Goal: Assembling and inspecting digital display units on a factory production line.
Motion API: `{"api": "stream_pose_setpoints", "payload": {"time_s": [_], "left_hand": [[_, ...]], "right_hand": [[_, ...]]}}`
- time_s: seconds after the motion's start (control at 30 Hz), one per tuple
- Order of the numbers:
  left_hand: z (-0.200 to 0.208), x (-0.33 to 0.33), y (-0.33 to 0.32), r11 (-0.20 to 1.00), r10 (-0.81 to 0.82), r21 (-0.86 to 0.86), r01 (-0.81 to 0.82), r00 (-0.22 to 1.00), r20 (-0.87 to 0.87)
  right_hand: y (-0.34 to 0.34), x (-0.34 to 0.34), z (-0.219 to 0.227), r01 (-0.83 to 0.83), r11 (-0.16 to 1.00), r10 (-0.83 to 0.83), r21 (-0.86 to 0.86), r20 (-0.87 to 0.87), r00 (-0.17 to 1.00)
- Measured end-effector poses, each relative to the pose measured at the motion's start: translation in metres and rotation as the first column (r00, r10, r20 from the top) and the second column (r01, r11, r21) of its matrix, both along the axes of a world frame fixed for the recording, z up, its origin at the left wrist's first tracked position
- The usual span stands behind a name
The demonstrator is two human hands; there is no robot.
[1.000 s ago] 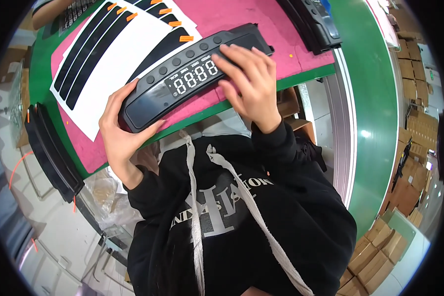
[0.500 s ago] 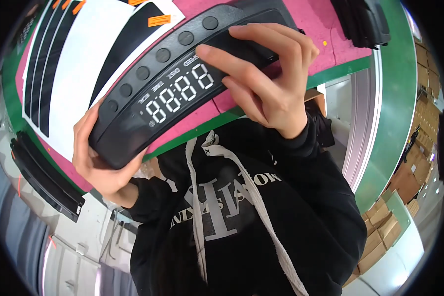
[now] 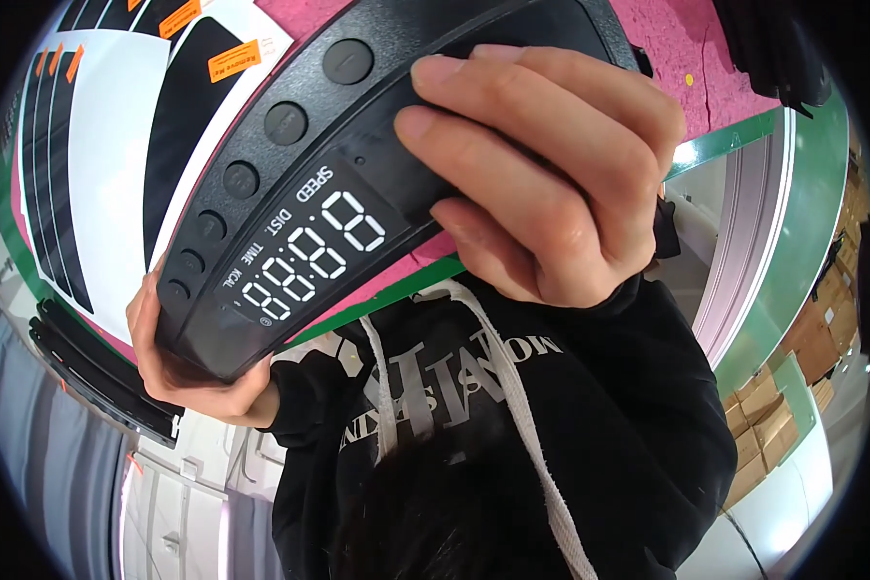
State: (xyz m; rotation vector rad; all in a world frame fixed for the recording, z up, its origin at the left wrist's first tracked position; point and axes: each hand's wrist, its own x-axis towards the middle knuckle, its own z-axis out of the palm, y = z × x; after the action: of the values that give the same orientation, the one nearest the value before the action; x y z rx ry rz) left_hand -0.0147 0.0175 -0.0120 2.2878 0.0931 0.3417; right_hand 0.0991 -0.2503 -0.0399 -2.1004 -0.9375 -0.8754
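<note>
A black curved display console (image 3: 217,353) with a row of round buttons and lit white digits is raised close before me, over the pink table. My left hand (image 3: 193,377) wraps round its lower left end, thumb along the near side. On the face right of the digits rest the bent fingers of my right hand (image 3: 561,174). A gap parts its thumb, by the near edge, from the index finger. Past the console lie white sheets (image 3: 116,126) with black curved panels and orange tags.
A dark curved part (image 3: 106,377) sits at the table's left edge, and another black part (image 3: 768,48) at the far right. The pink tabletop (image 3: 686,39) has a green edge. Cardboard boxes (image 3: 773,416) are stacked to the right; a grey curtain (image 3: 58,464) hangs left.
The console has come closer and tilted more steeply, its left end lower. My right hand has slid along its face away from the digits, uncovering the panel beside them. My left hand keeps its grip.
</note>
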Motion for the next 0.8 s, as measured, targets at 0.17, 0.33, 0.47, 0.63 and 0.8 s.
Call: {"api": "stream_pose_setpoints", "payload": {"time_s": [0.17,0.33,0.47,0.63,0.8], "left_hand": [[0.002,0.0,-0.004,0.999,0.029,0.016,-0.029,0.999,0.017],[0.0,-0.001,-0.001,0.999,0.012,0.04,-0.013,0.999,0.038],[-0.002,-0.002,0.002,1.0,-0.007,-0.008,0.008,0.998,0.06],[0.004,0.0,0.001,0.999,-0.021,0.028,0.021,1.0,-0.002],[0.002,0.001,0.003,0.997,-0.07,-0.03,0.069,0.998,-0.011]], "right_hand": [[0.007,0.003,-0.007,0.042,0.998,-0.045,0.043,0.059,0.997],[0.008,0.006,-0.01,0.053,0.997,-0.058,0.061,0.09,0.994],[0.003,-0.004,0.0,0.053,0.998,-0.054,-0.034,-0.029,0.998],[0.001,-0.011,0.017,0.046,0.993,-0.066,-0.105,-0.195,0.978],[-0.001,-0.012,0.042,0.038,0.985,-0.1,-0.17,-0.377,0.921]]}}
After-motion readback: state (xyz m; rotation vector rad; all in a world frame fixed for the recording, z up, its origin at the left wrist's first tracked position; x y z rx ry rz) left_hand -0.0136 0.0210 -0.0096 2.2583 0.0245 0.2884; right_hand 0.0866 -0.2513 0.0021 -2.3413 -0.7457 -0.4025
